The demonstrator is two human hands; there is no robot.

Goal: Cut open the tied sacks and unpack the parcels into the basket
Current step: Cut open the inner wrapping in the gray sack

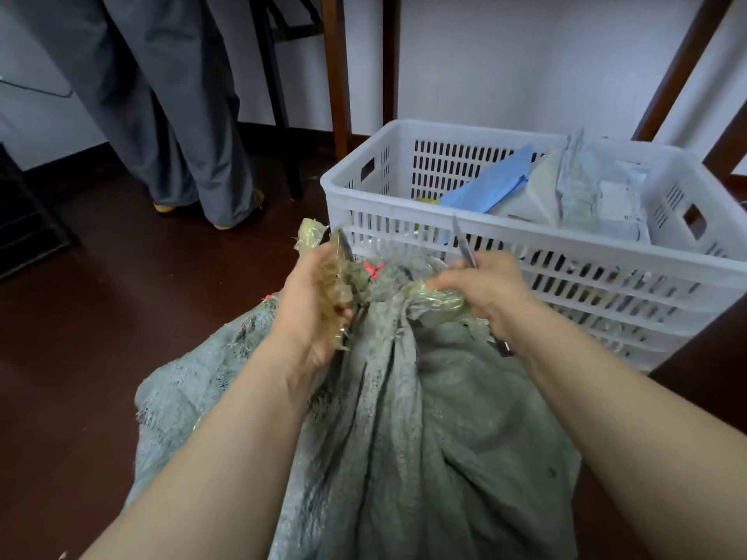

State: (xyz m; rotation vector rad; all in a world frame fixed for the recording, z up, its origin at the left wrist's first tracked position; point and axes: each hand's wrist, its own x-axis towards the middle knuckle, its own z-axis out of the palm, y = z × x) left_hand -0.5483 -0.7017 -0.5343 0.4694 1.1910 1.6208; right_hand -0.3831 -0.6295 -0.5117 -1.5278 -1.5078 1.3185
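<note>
A grey-green woven sack stands on the floor right in front of me, its neck bunched and wrapped in yellowish clear tape. My left hand grips a crumpled wad of loosened tape at the neck's left side. My right hand holds a thin metal blade, point up, with its fingers touching the taped knot. Behind the sack is the white slotted plastic basket. It holds a blue parcel and pale grey parcels.
A person in grey trousers stands at the back left on the dark brown floor. Wooden furniture legs rise behind the basket, and a slanting wooden beam is at the right. A dark rack edge sits at far left.
</note>
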